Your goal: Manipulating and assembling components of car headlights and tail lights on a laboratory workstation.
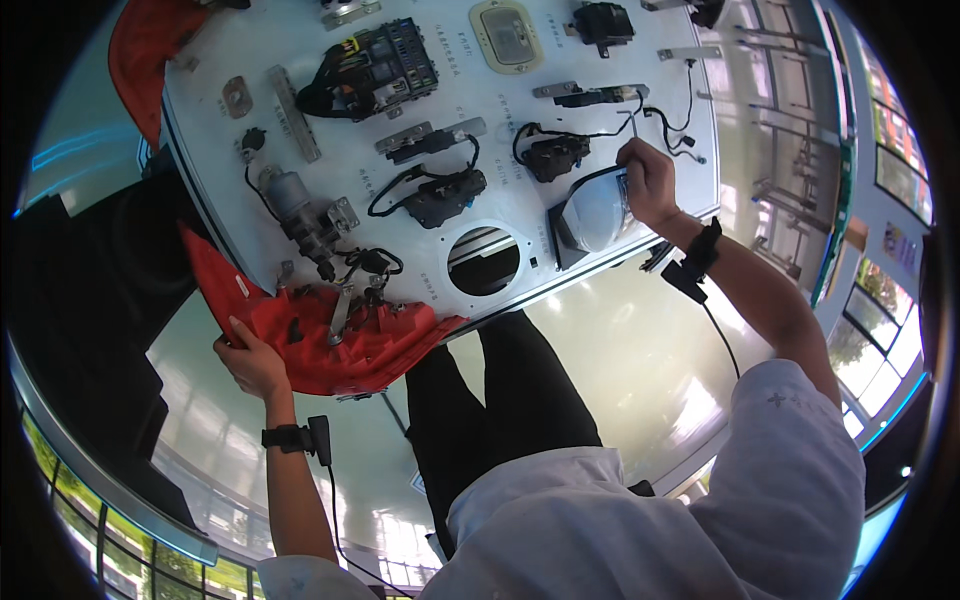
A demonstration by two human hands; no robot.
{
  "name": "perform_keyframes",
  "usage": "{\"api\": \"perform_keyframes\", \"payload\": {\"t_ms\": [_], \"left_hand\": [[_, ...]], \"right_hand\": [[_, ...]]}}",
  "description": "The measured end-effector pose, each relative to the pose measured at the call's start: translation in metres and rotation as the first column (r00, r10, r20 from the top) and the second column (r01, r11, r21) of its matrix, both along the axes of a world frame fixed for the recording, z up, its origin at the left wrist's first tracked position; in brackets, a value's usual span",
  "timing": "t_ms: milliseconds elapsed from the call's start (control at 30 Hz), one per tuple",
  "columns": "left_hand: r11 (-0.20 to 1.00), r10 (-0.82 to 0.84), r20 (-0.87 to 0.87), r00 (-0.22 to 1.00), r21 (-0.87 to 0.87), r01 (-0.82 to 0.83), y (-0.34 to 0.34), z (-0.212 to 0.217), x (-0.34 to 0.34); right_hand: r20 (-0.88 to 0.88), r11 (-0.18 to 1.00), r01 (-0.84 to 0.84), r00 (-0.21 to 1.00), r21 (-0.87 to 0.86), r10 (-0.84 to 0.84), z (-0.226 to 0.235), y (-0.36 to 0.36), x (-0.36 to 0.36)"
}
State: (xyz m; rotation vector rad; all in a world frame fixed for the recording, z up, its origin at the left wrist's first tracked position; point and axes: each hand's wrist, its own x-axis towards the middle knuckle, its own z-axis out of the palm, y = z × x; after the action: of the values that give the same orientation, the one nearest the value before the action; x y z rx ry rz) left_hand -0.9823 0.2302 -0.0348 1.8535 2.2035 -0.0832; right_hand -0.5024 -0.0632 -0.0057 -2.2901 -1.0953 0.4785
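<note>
My left hand [252, 365] is closed on the edge of a red tail light housing [362, 345], the thumb on top. The housing lies at the near left corner of a white display board [425, 260], its back with brackets and wiring facing up. My right hand [652, 182] is closed in a fist round a thin bent metal rod that looks like a hex key [632, 122], its end sticking out past the fingers. That fist is above a side mirror [592, 212] at the board's right edge; I cannot tell whether they touch.
On the board are a fuse box [400, 65], a grey cylindrical pump or motor [290, 195], door latches [445, 198] with cables and an oval lamp [507, 37]. A round hole [483, 261] opens near the front edge. Another red light housing [140, 70] is at the far left.
</note>
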Motion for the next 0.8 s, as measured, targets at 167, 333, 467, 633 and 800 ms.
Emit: {"api": "perform_keyframes", "payload": {"t_ms": [167,333,467,633,800], "left_hand": [[1.000,0.018,-0.031,0.999,-0.006,-0.018,0.002,-0.001,0.002],[1.000,0.004,-0.056,0.998,0.013,-0.004,0.001,0.000,0.004],[1.000,-0.007,-0.062,0.998,0.029,0.009,0.000,-0.002,0.002],[0.997,-0.032,-0.084,0.996,0.066,0.038,-0.001,-0.002,0.004],[0.998,0.034,-0.012,0.999,0.048,-0.034,0.001,0.009,0.012]], "right_hand": [[-0.022,0.998,0.029,0.999,0.047,-0.028,0.001,0.002,-0.001],[-0.014,0.999,0.010,1.000,0.049,-0.009,0.001,0.000,0.001],[-0.028,0.998,0.039,0.999,0.045,-0.038,0.001,-0.001,-0.002],[0.000,0.999,0.032,0.999,0.035,-0.032,0.005,0.000,-0.003],[0.037,0.995,-0.029,0.999,0.100,0.026,0.010,0.004,-0.002]]}}
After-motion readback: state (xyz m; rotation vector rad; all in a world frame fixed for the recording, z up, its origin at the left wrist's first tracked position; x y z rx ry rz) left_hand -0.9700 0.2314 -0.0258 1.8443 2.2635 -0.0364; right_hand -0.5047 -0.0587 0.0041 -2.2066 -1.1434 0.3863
